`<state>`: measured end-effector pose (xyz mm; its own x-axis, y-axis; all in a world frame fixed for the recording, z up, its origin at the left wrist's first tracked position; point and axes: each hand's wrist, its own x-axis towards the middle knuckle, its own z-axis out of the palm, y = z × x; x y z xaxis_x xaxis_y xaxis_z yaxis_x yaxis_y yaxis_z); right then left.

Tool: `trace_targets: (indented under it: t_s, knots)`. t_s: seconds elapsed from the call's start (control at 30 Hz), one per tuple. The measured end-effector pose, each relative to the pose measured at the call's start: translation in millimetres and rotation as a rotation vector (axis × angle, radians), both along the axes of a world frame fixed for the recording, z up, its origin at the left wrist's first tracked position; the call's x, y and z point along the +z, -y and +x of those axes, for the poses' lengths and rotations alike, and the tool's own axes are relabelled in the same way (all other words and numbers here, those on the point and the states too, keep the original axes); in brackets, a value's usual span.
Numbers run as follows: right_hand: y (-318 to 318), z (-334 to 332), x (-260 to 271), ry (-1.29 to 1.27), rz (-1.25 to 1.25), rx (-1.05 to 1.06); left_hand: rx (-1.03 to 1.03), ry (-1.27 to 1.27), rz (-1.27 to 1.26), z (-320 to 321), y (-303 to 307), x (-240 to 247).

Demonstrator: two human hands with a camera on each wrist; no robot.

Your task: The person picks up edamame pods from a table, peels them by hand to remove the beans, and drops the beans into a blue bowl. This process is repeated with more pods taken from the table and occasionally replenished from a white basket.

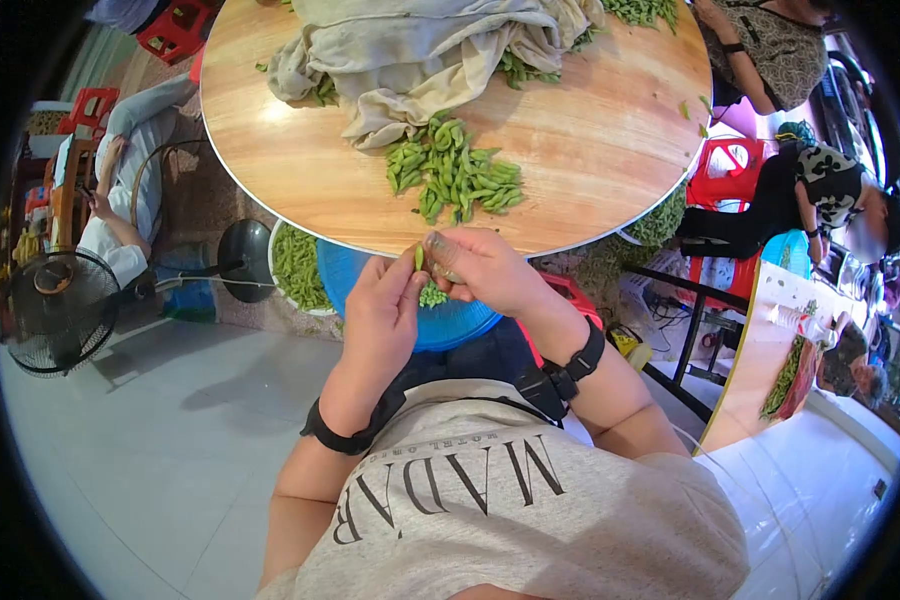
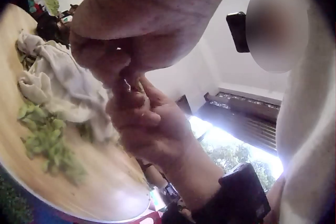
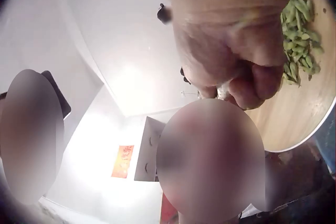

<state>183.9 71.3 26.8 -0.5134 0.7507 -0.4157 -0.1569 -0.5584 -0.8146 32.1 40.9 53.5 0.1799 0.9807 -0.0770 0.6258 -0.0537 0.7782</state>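
Observation:
In the head view a green pod (image 1: 419, 257) is pinched between the thumb and forefinger of the left hand (image 1: 382, 305). Close beside it, the right hand (image 1: 485, 268) has its fingers curled, with thumb and forefinger together near the pod; whether it grips anything is hidden. Both hands are over a blue basket (image 1: 467, 330) holding green beans (image 1: 433, 295), just off the table's near edge. A pile of green pods (image 1: 460, 178) lies on the round wooden table (image 1: 300, 185), beside a crumpled pale cloth (image 1: 400, 60).
Left of the blue basket stands a white-rimmed container of pods (image 1: 298, 268). A black fan (image 1: 62, 312) stands at the far left. Red stools (image 1: 727, 170) and other seated people are around the table; a board (image 1: 770, 350) with greens is at the right.

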Motion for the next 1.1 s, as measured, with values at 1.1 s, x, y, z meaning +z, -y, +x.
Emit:
trace_targets:
  t_s: [1.1]
  knots:
    - [39,-45,8,0.159,0.235,-0.228,0.261,0.635,-0.365,-30,25,-2]
